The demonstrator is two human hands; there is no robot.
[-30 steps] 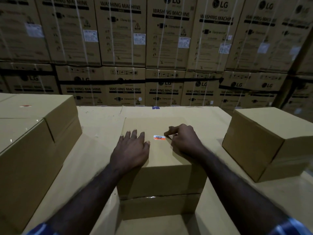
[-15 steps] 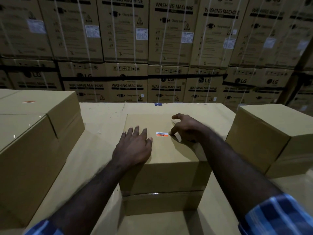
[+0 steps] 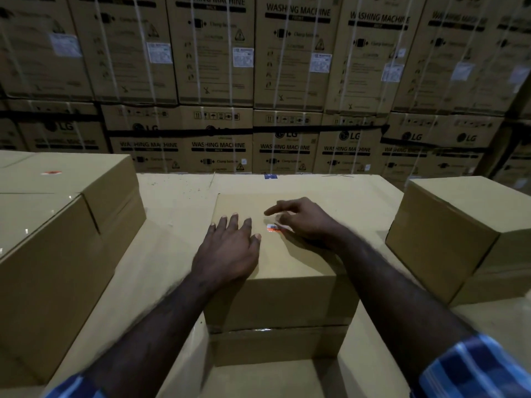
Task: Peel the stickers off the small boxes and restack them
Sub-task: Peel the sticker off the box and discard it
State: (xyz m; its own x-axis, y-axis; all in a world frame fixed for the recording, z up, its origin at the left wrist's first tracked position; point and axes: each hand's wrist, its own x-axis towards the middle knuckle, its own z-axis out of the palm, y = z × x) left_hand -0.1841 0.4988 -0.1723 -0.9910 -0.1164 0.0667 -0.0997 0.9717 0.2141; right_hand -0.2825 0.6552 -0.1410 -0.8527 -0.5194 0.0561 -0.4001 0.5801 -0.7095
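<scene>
So taking the middle box (image 3: 275, 254) as the anchor and going left to right: off to its left there's a stack of bigger cartons (image 3: 57, 239), the far one with an orange sticker (image 3: 51, 172) on its top; the middle box itself sits on another one just like it, on a cardboard-covered table (image 3: 172, 202); left hand (image 3: 228, 251) lies flat on the near left part of its top, fingers straight, basically pinning it down, grip relaxed and not around anything; just right of that thumb is the small orange and white sticker (image 3: 273, 228), roughly mid-top of the box; the right hand (image 3: 304, 222) is right on it, index finger stuck out, the others curled down at the sticker's right edge; it's blurry so I can't tell if that grip has actually pinched a corner; further right, well apart, is another plain box (image 3: 459, 234); my guess on handling: sticker's thin and flimsy, could tear, so lift a corner with a nail and peel low and slow; box looks stiff and light-ish, grab it by opposite sides to restack.
</scene>
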